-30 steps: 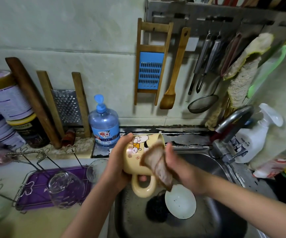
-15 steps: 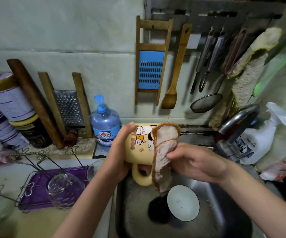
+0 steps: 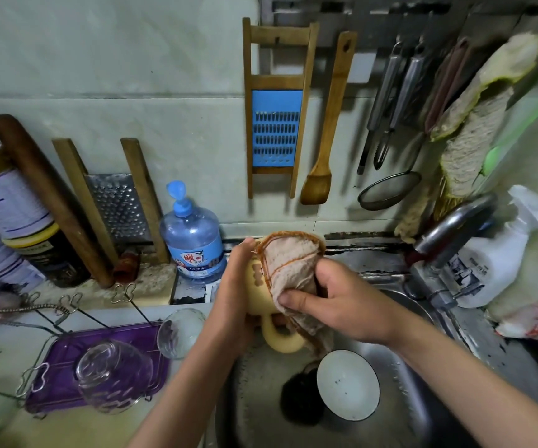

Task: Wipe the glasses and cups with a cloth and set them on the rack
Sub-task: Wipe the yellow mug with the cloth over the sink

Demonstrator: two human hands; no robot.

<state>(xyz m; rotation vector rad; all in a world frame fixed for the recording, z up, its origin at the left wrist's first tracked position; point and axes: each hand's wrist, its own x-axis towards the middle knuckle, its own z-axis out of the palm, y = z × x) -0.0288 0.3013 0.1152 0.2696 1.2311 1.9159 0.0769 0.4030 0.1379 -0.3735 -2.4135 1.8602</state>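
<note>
My left hand (image 3: 235,292) grips a cream-yellow mug (image 3: 282,339) over the sink's left edge, its handle pointing down. A beige cloth with orange stitching (image 3: 290,270) covers most of the mug, and my right hand (image 3: 335,302) presses it against the mug's side. To the left a wire rack on a purple tray (image 3: 64,350) holds one clear glass (image 3: 112,379) upside down. A second clear glass (image 3: 180,328) hangs at the rack's right end.
In the steel sink (image 3: 406,399) lie a white bowl (image 3: 347,386) and a dark scrubber (image 3: 300,396). The faucet (image 3: 449,231) and a white spray bottle (image 3: 500,253) stand right. A blue soap bottle (image 3: 193,244), graters, cans and hanging utensils line the wall.
The cloth has moved from the mug's mouth up over its side, now hiding the cartoon picture. My right hand has shifted onto the mug's body. The mug has turned a little in my left hand.
</note>
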